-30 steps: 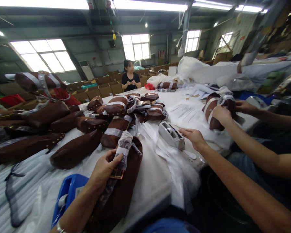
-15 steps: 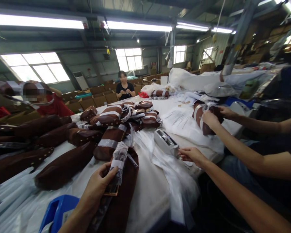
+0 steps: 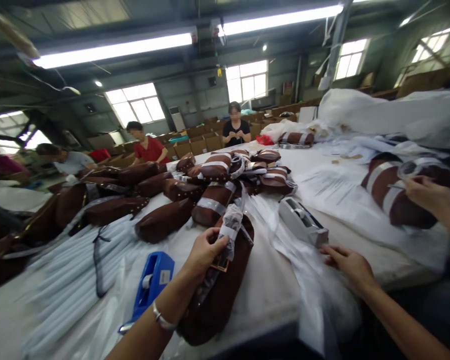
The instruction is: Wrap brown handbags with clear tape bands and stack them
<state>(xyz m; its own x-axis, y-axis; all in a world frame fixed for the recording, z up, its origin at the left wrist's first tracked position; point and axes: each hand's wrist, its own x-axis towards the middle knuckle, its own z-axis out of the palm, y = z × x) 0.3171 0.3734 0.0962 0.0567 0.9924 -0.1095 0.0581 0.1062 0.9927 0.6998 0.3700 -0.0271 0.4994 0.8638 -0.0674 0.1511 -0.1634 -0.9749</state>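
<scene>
My left hand [image 3: 210, 247] pinches a strap [image 3: 230, 230] wrapped in clear plastic with a white band, folded into a bundle. A gold-coloured buckle [image 3: 220, 265] hangs just below the fingers. The strap lies over a long brown leather bag [image 3: 217, 305] on the near table edge. At the front end of a grey tape dispenser [image 3: 302, 220], my right hand [image 3: 350, 267] has thumb and fingers pinched together on the end of the tape; the tape itself hardly shows.
Several brown bags [image 3: 165, 220] lie heaped across the table. A blue tape dispenser [image 3: 153, 282] and pale rolled tubes [image 3: 82, 265] are left of my arm. White plastic sheets [image 3: 303, 280] hang over the near edge. A co-worker's hand [image 3: 429, 197] at right works on a banded bag [image 3: 386, 187]. People sit opposite.
The view has swung left. My right hand has closed from stretched fingers to a pinch at the grey dispenser's front. My left hand keeps its hold on the strap.
</scene>
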